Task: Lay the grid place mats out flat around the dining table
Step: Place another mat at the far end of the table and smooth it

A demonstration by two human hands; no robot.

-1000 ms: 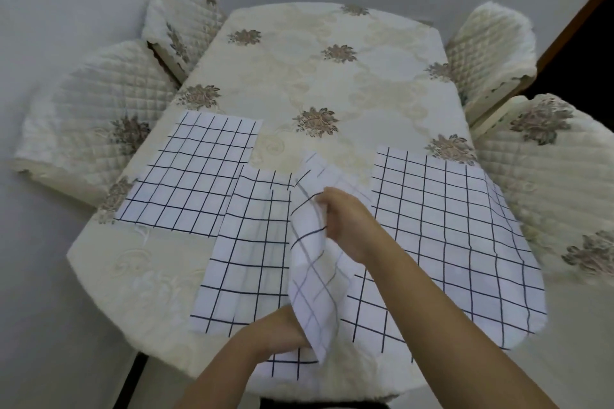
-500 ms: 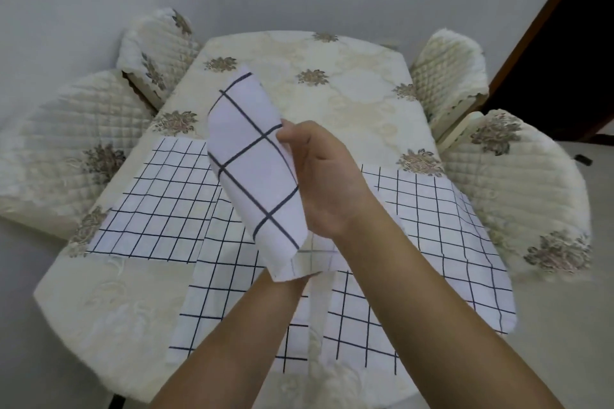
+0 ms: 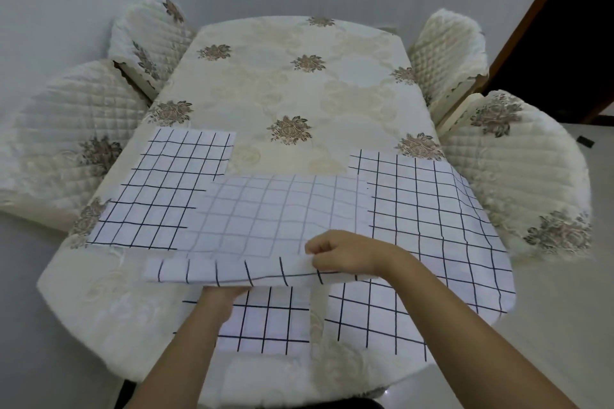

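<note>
- Near mat (image 3: 265, 322) is lying flat at the near edge of the table (image 3: 299, 83), partly under the forearms.
- Left hand (image 3: 222, 296) is reaching under the near hem of the held mat (image 3: 275, 209). Its fingers are hidden by cloth, so can't tell if it's gripping or just propping.
- Right hand (image 3: 345, 254) is pinching that same hem, fingers curled tight on the cloth.
- Held mat is spreading wide over the near half of the table, faint-grid side up. Its near hem is rolling over and showing dark lines. It's overlapping the near mat, left mat (image 3: 159, 183) and right mat (image 3: 432, 226).
- Handling, my read: thin, light, limp fabric that's rippling between the hands, with no stiffness. Best hold is the hem near both corners, hands wide, keeping tension. A single mid-hem pinch is risking bunching.
- Tablecloth is looking smooth, so mats are probably sliding if dragged. Lifting is safer.
- Right mat's near corner is drooping off the table edge.
- Far places by the chairs (image 3: 445, 53) are waiting on mats.
</note>
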